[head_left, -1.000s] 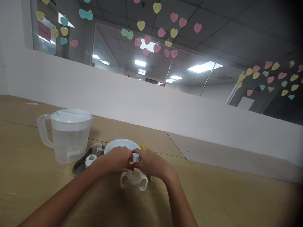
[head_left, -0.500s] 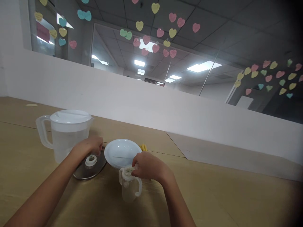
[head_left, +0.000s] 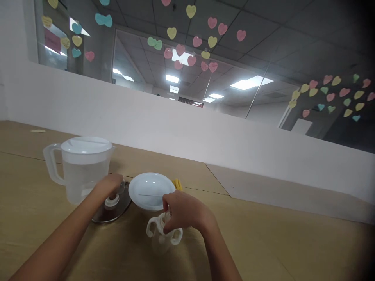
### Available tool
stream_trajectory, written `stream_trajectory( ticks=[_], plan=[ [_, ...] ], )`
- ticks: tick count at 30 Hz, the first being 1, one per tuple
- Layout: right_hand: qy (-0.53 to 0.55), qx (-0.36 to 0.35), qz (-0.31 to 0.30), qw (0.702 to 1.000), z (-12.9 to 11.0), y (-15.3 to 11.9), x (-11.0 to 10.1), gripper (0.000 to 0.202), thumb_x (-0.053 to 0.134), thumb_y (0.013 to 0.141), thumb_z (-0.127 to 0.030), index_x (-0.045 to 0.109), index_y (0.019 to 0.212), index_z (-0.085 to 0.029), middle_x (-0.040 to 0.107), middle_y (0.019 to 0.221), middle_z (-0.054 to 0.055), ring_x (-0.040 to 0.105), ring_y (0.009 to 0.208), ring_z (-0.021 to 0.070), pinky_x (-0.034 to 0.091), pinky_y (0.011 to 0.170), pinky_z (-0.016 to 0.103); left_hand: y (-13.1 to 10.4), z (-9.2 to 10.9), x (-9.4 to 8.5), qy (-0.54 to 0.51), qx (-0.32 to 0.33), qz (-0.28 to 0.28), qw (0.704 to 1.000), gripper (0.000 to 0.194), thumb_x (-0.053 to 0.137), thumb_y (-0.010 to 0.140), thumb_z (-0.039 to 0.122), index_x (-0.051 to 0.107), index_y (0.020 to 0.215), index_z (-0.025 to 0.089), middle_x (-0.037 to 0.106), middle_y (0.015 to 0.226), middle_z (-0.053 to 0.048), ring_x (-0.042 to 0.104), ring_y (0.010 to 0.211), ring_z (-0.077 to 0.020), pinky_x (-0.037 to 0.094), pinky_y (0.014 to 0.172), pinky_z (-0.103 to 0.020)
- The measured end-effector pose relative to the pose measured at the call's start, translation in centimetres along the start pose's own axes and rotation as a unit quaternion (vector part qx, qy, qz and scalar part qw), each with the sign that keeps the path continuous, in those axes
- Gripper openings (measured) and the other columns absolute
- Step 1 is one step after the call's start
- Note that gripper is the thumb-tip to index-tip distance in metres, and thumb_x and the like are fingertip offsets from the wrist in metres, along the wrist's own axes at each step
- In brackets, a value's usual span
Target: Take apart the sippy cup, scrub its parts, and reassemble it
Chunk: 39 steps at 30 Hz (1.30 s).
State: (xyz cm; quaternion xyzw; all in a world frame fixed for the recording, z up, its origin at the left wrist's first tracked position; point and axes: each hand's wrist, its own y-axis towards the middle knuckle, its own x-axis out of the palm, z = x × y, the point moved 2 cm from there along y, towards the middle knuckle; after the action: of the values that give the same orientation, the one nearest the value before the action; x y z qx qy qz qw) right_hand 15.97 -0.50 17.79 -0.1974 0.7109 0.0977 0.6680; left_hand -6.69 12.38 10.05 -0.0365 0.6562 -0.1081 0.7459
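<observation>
While the left hand (head_left: 113,185) reaches down to the ring (head_left: 112,201) on the tray (head_left: 117,212), the right hand (head_left: 184,210) is curled at the mouth of the bottle (head_left: 161,240). Can't really tell if either's gripping, and the bottle's just this side of the bowl (head_left: 150,187).

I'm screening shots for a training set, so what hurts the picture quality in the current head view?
Head view: the ceiling lights are blown out to white; the right-hand corners fall to black; the two-handled bottle by the right hand looks soft and low in contrast; the bowl shows small glare spots; a soft shadow lies beside the pitcher.
</observation>
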Motion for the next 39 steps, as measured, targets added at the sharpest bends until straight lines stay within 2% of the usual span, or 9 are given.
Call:
stream_trajectory(
  ticks=[6,12,15,20,24,27,30,35,39],
  plan=[
    [-0.002,0.01,0.007,1.0,-0.1,0.2,-0.1,0.034,0.075,0.057,-0.028,0.066,0.088,-0.017,0.065,0.084,0.005,0.057,0.068,0.0172,0.031,0.048,0.022,0.2,-0.2,0.4,0.011,0.018,0.048,0.999,0.021,0.066,0.042,-0.002,0.056,0.049,0.015,0.065,0.063,-0.011,0.064,0.078,-0.0292,0.048,0.073,-0.034],
    [0.037,-0.015,0.028,0.999,0.4,0.3,0.0,0.055,0.078,0.058,-0.035,0.062,0.109,-0.019,0.065,0.095,0.007,0.06,0.081,0.0212,0.039,0.059,0.025,-2.4,0.6,-3.0,0.005,0.061,0.117,0.991,0.022,0.055,0.063,0.005,0.066,0.081,0.013,0.066,0.093,-0.014,0.061,0.087,-0.0259,0.044,0.071,-0.03],
    [0.066,-0.019,0.084,0.994,0.2,0.5,-0.3,0.062,0.075,0.065,-0.042,0.056,0.119,-0.017,0.064,0.102,0.01,0.059,0.09,0.0247,0.042,0.07,0.031,-5.3,3.0,-4.9,-0.03,0.143,0.164,0.975,0.028,0.048,0.072,0.009,0.065,0.093,0.019,0.065,0.097,-0.008,0.059,0.09,-0.0202,0.041,0.072,-0.026],
    [0.158,-0.073,0.16,0.972,-0.5,1.0,-0.8,0.077,0.076,0.068,-0.036,0.039,0.133,-0.019,0.058,0.117,0.012,0.055,0.103,0.0249,0.042,0.079,0.033,-10.3,7.9,-5.7,-0.113,0.363,0.2,0.903,0.024,0.045,0.081,0.015,0.062,0.096,0.023,0.063,0.1,-0.003,0.057,0.089,-0.0166,0.041,0.076,-0.026],
    [0.218,-0.09,0.184,0.954,-0.5,0.9,-1.4,0.077,0.072,0.073,-0.029,0.03,0.137,-0.02,0.059,0.115,0.01,0.055,0.102,0.0227,0.043,0.081,0.033,-12.1,9.2,-6.0,-0.175,0.403,0.22,0.871,0.021,0.039,0.087,0.02,0.058,0.094,0.022,0.061,0.098,-0.002,0.056,0.085,-0.0146,0.043,0.076,-0.026],
    [0.25,-0.134,0.203,0.937,-0.8,0.2,-2.2,0.06,0.069,0.074,-0.022,0.041,0.127,-0.022,0.06,0.108,0.005,0.056,0.094,0.019,0.044,0.077,0.029,-12.5,8.6,-6.6,-0.259,0.405,0.21,0.851,0.015,0.042,0.088,0.027,0.055,0.095,0.021,0.061,0.094,-0.001,0.057,0.081,-0.013,0.045,0.071,-0.024],
    [0.284,-0.163,0.191,0.925,-1.3,-0.6,-2.7,0.051,0.063,0.076,-0.018,0.045,0.124,-0.024,0.06,0.102,0.002,0.056,0.086,0.0163,0.044,0.073,0.027,-12.7,8.0,-7.0,-0.353,0.406,0.163,0.827,0.016,0.047,0.088,0.034,0.05,0.097,0.02,0.062,0.09,-0.001,0.059,0.079,-0.0124,0.047,0.067,-0.023],
    [0.317,-0.165,0.183,0.916,-1.5,-1.5,-3.2,0.074,0.065,0.077,-0.024,0.027,0.141,-0.026,0.058,0.113,0.005,0.055,0.099,0.019,0.046,0.081,0.031,-13.0,7.5,-7.0,-0.484,0.418,0.103,0.762,0.018,0.052,0.086,0.034,0.044,0.096,0.022,0.061,0.088,0.0,0.061,0.076,-0.0108,0.051,0.066,-0.022],
    [0.323,-0.178,0.176,0.913,-1.3,-1.7,-3.2,0.08,0.064,0.079,-0.027,0.019,0.145,-0.025,0.059,0.114,0.005,0.056,0.102,0.0191,0.045,0.088,0.034,-13.2,7.5,-7.0,-0.498,0.418,0.114,0.751,0.019,0.054,0.085,0.035,0.044,0.095,0.022,0.062,0.087,0.0,0.062,0.075,-0.0109,0.053,0.065,-0.022]
  ],
)
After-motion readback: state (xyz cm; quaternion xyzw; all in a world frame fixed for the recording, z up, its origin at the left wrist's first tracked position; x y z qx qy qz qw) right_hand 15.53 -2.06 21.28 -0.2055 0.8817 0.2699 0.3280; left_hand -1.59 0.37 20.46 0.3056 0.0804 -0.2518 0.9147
